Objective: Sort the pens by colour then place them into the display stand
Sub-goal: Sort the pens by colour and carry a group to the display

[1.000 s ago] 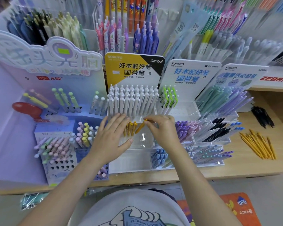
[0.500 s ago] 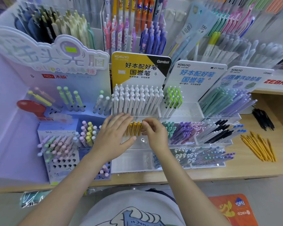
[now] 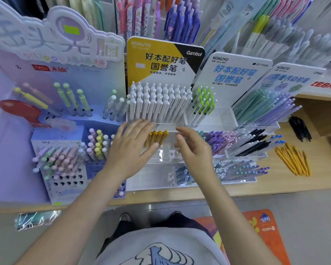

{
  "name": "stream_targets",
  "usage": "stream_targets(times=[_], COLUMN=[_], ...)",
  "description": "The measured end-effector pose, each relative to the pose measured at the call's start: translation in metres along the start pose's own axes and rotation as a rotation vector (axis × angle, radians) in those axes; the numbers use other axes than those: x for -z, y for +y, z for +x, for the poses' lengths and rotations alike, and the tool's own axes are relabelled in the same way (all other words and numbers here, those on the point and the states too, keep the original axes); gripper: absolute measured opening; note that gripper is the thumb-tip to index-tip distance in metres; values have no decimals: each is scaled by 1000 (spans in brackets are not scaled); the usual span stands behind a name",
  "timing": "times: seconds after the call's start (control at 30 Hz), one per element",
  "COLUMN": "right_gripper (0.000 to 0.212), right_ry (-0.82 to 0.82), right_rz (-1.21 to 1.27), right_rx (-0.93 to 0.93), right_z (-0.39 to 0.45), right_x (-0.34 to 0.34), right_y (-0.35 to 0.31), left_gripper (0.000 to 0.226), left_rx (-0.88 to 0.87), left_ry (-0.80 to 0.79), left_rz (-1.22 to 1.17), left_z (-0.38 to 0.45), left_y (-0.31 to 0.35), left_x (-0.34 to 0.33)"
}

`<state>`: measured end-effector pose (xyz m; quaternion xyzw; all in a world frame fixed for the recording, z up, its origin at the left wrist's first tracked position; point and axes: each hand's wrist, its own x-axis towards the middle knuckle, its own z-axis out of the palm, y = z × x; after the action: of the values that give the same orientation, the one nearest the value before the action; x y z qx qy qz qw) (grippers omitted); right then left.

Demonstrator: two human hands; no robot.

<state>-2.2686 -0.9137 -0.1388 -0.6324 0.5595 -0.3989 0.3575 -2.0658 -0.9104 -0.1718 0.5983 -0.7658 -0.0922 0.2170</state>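
The person stands at the shelf with both hands over the clear stand (image 3: 157, 180). The left hand (image 3: 131, 148) lies flat, fingers spread, its fingertips against the left edge of the short row of yellow pens (image 3: 156, 137) already standing in the middle tier. The right hand (image 3: 193, 150) hovers just to the right of that row, fingers loosely curled and apart, thumb pointing toward the pens; it pinches nothing that I can see. Both palms look empty.

The slotted pens lean back toward twelve o'clock, caps up, below the block of white pens (image 3: 159, 104). Most of that tier to their right is bare plastic (room for many more, I would judge).

What matters for the next move is the loose pile (image 3: 294, 159) of yellow pens lying on the wooden shelf (image 3: 323, 180). From the hands it sits at about three o'clock, well apart, beyond the purple and black pens in the neighbouring trays. Those pens lie flat in a fan, their long axes running from about eleven o'clock down to five, so they point away from the stand rather than along it. The right hand is plainly the nearer one; the left would have to cross the body and the stand. My guess is that the right reaches out to three o'clock for the next yellow pen and turns it upright on the way back, while the left steadies the row.
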Motion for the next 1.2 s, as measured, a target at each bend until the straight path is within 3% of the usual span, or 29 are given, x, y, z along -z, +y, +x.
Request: stream_targets(times=[0.17, 0.27, 0.47, 0.67, 0.87, 1.0, 1.07, 1.13, 1.2], right_gripper=[29, 32, 18, 38, 61, 60, 68, 74, 65], right_ry=[127, 165, 263, 245, 124, 130, 102, 66, 31], right_rz=[-287, -405, -504, -500, -492, -377, -350, -310, -259], right_rx=[154, 86, -123, -251, -367, -495, -580, -673, -735], right_z=[-19, -31, -61, -71, -43, -13, 6, 23, 38], right_x=[65, 110, 226, 373, 502, 557, 571, 579, 583], right_y=[7, 34, 123, 239, 340, 399, 427, 453, 471], left_gripper=[51, 41, 44, 41, 52, 70, 62, 61, 71], left_rx=[54, -9, -179, -278, -175, -29, 74, 213, 338], left_ry=[164, 227, -49, -202, -314, -464, -550, -631, -655], left_rz=[-69, -113, -155, -72, 3, 26, 35, -63, -196], left_z=[-1, 2, 33, 87, 151, 189, 204, 216, 228], left_y=[42, 96, 223, 366, 473, 512, 520, 526, 529], left_x=[-7, -22, -97, -217, -321, -371, -397, -421, -443])
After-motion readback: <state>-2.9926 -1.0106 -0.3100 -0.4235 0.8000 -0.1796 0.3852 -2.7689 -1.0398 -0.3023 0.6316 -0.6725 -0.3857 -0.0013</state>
